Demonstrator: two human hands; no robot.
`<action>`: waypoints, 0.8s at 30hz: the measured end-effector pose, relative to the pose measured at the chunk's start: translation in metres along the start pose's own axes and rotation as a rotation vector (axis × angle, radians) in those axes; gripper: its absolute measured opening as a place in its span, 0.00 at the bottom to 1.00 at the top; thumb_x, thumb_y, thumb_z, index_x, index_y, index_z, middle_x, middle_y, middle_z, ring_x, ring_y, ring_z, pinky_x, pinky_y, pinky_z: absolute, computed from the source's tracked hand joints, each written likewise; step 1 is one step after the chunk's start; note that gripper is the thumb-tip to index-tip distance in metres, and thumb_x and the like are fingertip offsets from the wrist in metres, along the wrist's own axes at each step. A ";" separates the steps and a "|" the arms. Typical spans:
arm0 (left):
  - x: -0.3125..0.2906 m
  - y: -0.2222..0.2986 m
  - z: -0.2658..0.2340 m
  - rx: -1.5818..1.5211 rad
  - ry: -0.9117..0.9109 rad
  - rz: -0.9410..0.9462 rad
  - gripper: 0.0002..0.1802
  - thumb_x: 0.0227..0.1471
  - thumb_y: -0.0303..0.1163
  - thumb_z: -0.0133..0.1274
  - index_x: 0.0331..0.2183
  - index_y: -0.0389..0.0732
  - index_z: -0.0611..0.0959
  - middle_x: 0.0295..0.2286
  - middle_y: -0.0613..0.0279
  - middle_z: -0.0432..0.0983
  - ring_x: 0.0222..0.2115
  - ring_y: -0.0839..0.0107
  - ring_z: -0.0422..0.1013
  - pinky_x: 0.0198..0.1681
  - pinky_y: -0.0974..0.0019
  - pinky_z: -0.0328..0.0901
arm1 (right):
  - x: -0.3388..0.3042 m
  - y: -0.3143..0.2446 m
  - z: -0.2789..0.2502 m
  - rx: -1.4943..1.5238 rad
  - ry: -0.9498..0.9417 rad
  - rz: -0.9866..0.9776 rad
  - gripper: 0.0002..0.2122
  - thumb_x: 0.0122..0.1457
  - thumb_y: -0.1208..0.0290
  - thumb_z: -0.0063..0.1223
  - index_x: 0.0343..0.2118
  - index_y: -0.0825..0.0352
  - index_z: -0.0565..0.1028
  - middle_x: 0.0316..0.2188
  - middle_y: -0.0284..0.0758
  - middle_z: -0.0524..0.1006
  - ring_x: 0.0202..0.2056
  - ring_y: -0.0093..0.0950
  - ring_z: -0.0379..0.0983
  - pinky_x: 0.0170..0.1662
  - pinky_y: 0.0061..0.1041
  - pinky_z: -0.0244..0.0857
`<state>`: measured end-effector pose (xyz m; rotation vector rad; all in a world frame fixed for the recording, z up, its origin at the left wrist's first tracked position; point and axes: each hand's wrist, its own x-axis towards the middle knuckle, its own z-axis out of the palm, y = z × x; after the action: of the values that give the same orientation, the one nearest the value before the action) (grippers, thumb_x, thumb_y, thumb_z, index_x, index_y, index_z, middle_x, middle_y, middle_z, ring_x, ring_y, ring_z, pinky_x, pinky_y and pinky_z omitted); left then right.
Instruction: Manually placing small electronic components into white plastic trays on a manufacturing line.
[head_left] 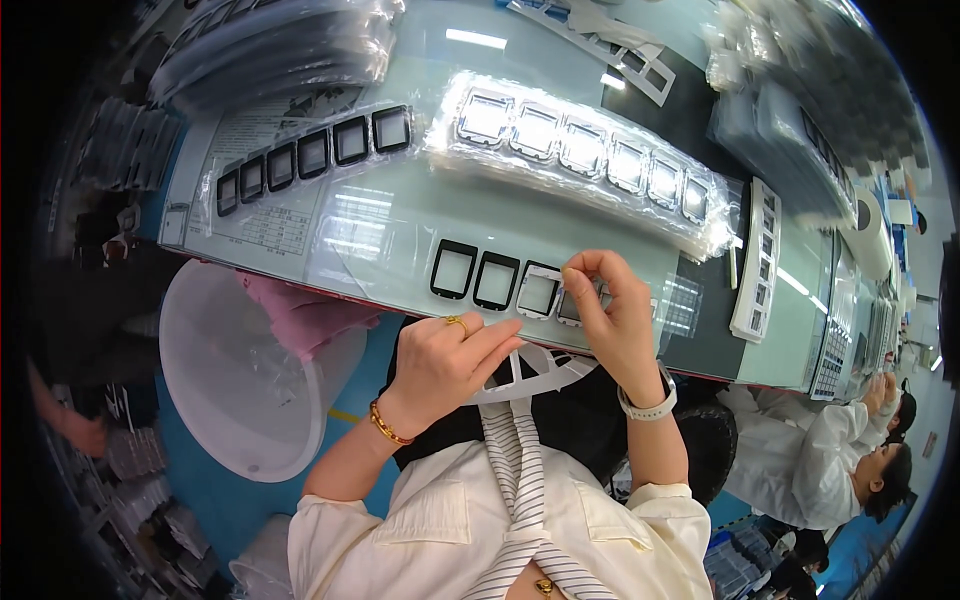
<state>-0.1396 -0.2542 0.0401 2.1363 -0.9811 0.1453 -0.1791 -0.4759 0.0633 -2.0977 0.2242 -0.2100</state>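
Note:
Along the table's near edge lies a row of small rectangular frames, including a black one [436, 268] and a white-faced one [524, 297]. My right hand [622, 315] is over the row, thumb and forefinger pinched at the white-faced frame's upper right corner. Anything in that pinch is too small to make out. Several frames beneath this hand are partly hidden. My left hand [440, 362] is at the table edge, its fingers pressed together and pointing right. A white cut-out sheet [548, 381] comes out from under those fingers, apparently held by the hidden thumb.
Farther back on the glass-topped table lie a clear tray with black frames [313, 152] and a shiny wrapped tray [590, 185]. Plastic-wrapped stacks [280, 55] stand behind. A white bin [240, 400] with pink cloth is at left. Another person [830, 455] sits at right.

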 end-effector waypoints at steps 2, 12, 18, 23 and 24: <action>0.000 0.000 0.000 0.003 -0.002 -0.002 0.10 0.52 0.37 0.69 0.37 0.48 0.92 0.18 0.69 0.69 0.15 0.69 0.66 0.19 0.65 0.61 | 0.000 0.000 0.000 -0.007 0.003 0.001 0.03 0.66 0.79 0.57 0.38 0.73 0.77 0.31 0.32 0.80 0.34 0.21 0.75 0.40 0.21 0.69; 0.000 0.000 0.002 0.024 0.001 -0.004 0.12 0.52 0.37 0.68 0.40 0.49 0.92 0.18 0.68 0.66 0.14 0.69 0.64 0.19 0.64 0.59 | -0.001 -0.002 0.001 -0.039 0.027 -0.027 0.03 0.65 0.80 0.58 0.38 0.73 0.77 0.31 0.34 0.80 0.33 0.24 0.76 0.40 0.23 0.70; 0.000 0.002 0.002 0.044 -0.011 -0.017 0.13 0.53 0.37 0.68 0.41 0.49 0.92 0.18 0.68 0.66 0.14 0.69 0.64 0.19 0.64 0.59 | -0.002 -0.003 0.002 -0.042 0.041 -0.036 0.03 0.64 0.81 0.59 0.38 0.74 0.77 0.32 0.36 0.79 0.33 0.25 0.75 0.39 0.24 0.70; 0.002 0.006 0.005 0.031 -0.005 -0.002 0.13 0.52 0.37 0.68 0.41 0.50 0.92 0.17 0.68 0.67 0.14 0.68 0.65 0.19 0.64 0.60 | -0.002 -0.003 0.003 -0.046 0.043 -0.055 0.03 0.63 0.81 0.59 0.38 0.73 0.78 0.32 0.36 0.79 0.32 0.26 0.75 0.39 0.24 0.69; 0.002 0.008 0.007 0.030 -0.010 0.006 0.12 0.52 0.37 0.68 0.41 0.50 0.92 0.17 0.68 0.67 0.15 0.68 0.65 0.19 0.64 0.60 | -0.002 -0.003 0.003 -0.048 0.045 -0.062 0.03 0.63 0.81 0.59 0.38 0.73 0.78 0.32 0.37 0.79 0.32 0.26 0.75 0.39 0.24 0.69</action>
<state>-0.1448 -0.2635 0.0410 2.1630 -0.9972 0.1539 -0.1796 -0.4714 0.0647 -2.1513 0.1932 -0.2913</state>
